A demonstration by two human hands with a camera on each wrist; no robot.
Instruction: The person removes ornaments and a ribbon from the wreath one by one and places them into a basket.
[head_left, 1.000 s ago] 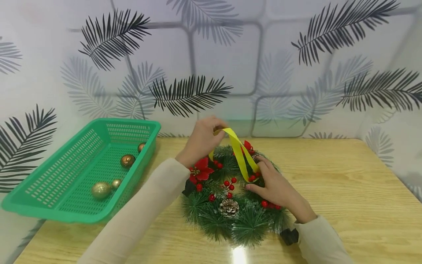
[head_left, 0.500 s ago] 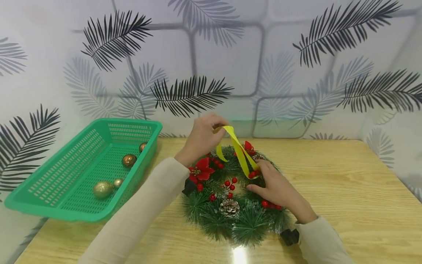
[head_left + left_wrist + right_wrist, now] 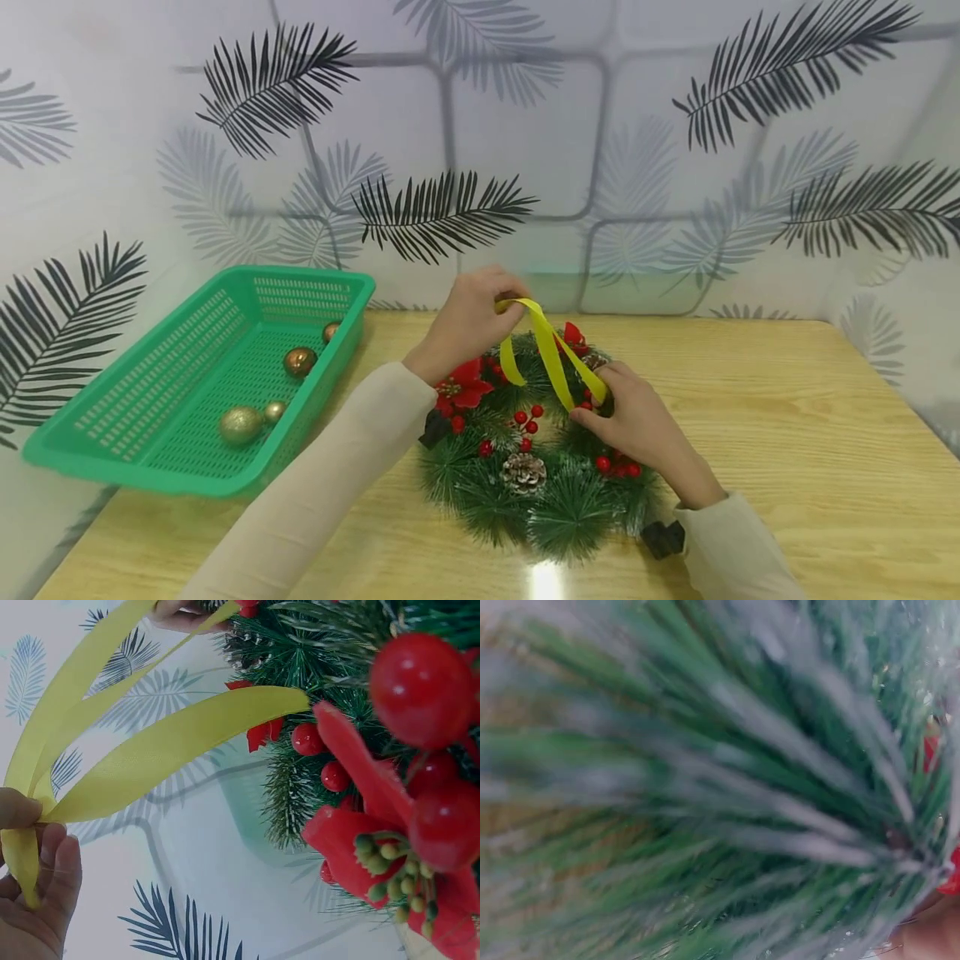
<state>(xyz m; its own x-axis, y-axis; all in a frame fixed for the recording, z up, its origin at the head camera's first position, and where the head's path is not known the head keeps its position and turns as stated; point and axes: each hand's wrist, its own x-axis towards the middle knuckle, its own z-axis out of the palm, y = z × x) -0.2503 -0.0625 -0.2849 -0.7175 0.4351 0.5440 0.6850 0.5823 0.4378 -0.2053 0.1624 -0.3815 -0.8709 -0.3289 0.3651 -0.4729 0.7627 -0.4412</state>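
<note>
A green wreath [image 3: 480,492] lies on the table, dressed with red berries [image 3: 532,427], a pine cone [image 3: 523,472] and a red poinsettia [image 3: 465,385]. Above its far left side my left hand [image 3: 472,315] pinches a yellow ribbon [image 3: 551,354] between thumb and fingers; the left wrist view shows the ribbon [image 3: 165,754] folded there. One loose ribbon end hangs over the poinsettia side. My right hand [image 3: 641,417], at the wreath's right inner side, holds the lower loop between thumb and forefinger. Frosted pine needles [image 3: 780,795] fill the right wrist view, hiding most of that hand.
A green plastic basket [image 3: 142,479] stands at the left, holding several gold and copper ball ornaments [image 3: 242,426]. The wooden table [image 3: 787,450] meets a leaf-patterned wall at the back.
The loose ribbon end has slipped free and dangles lower on the left. My right thumb and forefinger have moved from beside the loop onto it, and the loop is spread wider.
</note>
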